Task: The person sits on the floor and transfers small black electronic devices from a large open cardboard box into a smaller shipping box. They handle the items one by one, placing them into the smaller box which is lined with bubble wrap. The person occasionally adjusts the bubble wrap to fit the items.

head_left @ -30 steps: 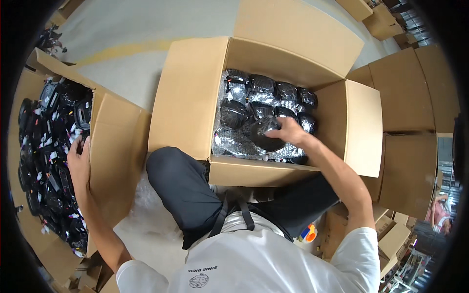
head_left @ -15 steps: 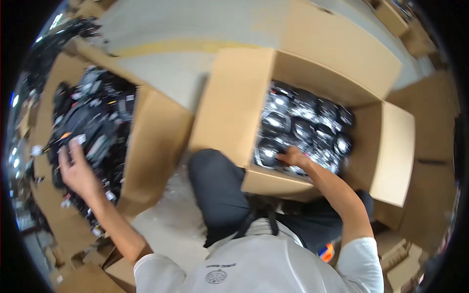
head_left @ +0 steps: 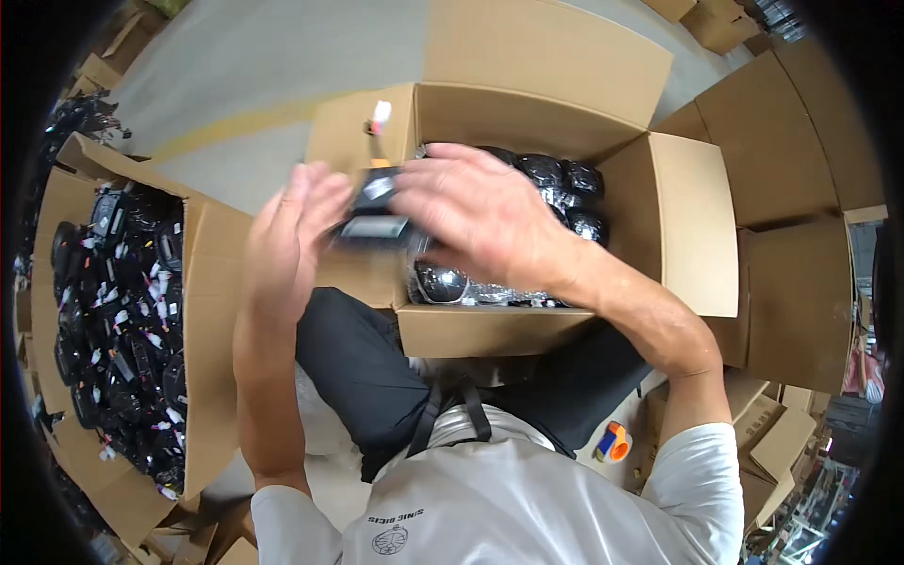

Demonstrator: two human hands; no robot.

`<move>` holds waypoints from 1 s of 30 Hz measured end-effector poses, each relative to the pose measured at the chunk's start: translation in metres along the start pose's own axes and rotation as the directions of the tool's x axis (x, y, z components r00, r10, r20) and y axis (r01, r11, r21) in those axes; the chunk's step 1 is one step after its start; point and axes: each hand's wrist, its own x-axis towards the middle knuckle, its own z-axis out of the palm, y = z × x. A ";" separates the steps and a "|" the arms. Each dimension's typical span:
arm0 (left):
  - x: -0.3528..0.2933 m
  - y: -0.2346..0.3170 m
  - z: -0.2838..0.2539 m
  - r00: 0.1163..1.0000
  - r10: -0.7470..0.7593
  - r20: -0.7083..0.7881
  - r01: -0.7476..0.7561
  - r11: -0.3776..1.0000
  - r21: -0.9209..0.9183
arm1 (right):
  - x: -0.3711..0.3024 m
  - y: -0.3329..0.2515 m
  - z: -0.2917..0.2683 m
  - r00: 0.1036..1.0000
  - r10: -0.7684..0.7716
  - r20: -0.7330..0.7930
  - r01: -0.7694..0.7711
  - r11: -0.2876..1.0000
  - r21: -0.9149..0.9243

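A black plastic electronic unit (head_left: 372, 226) with a pale label and a short cable ending in a white connector (head_left: 380, 113) is held up above the left flap of the cardboard box in front of me. My right hand (head_left: 485, 221) reaches over from the right, its fingers closed over the unit's right side. My left hand (head_left: 287, 226) is upright beside its left edge; motion smears the fingers, so whether they touch is unclear. Below, in the open box (head_left: 494, 330), several rounded black units (head_left: 541, 171) sit in shiny clear wrapping, partly hidden by my right hand and forearm.
To the left, another open box (head_left: 215, 311) holds a heap of loose black units (head_left: 118, 348) with white connectors. Cardboard sheets (head_left: 791, 292) stand on the right. An orange and blue tape dispenser (head_left: 614, 443) lies on the floor by my right leg.
My left hand has come from the left box to the right one. My right hand has risen out of the wrapped units and now holds the black unit. The view has shifted.
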 end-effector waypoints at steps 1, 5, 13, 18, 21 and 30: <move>0.002 -0.006 0.005 0.990 0.079 -0.115 -0.062 0.987 0.146 | -0.020 0.009 0.002 0.983 0.172 0.071 -0.171 0.985 -0.019; -0.014 -0.039 -0.004 0.926 0.362 -0.106 -0.197 0.703 0.683 | -0.128 0.069 0.011 0.371 0.715 0.592 -0.708 0.630 -0.318; -0.010 -0.068 -0.001 0.937 0.346 0.034 -0.245 0.587 0.772 | -0.271 0.112 0.118 -0.109 0.704 0.701 -0.965 0.096 -0.246; -0.007 -0.065 -0.012 0.945 0.322 -0.064 -0.169 0.644 0.746 | -0.244 0.108 0.136 -0.065 0.656 0.752 -0.991 -0.133 0.031; -0.015 -0.067 -0.019 0.965 0.244 -0.101 -0.138 0.794 0.592 | -0.264 0.112 0.142 0.128 0.481 0.867 -0.984 -0.046 0.170; -0.016 -0.077 -0.026 0.896 0.443 0.037 -0.308 0.557 0.771 | -0.326 0.110 0.165 -0.074 0.487 0.870 -0.934 -0.340 0.111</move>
